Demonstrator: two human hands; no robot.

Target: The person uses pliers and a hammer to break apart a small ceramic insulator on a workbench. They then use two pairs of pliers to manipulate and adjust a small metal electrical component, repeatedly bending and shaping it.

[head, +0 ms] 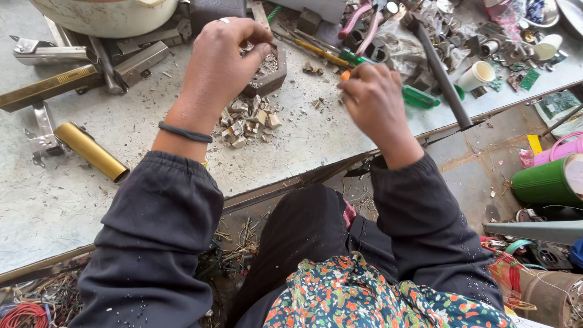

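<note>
2 hands at work over small metal scrap on a grey, dusty bench.

The left hand pinches its fingertips down onto a dark block; just below them lies a heap of pale metal bits. The right hand is clenched around a green-handled screwdriver, its orange tip at the fingers. Left of the left wrist lies a brass tube. Beyond the right fingers: red-handled pliers, a black rod, white caps. Right of the bench, a green can stands on the floor.
</note>
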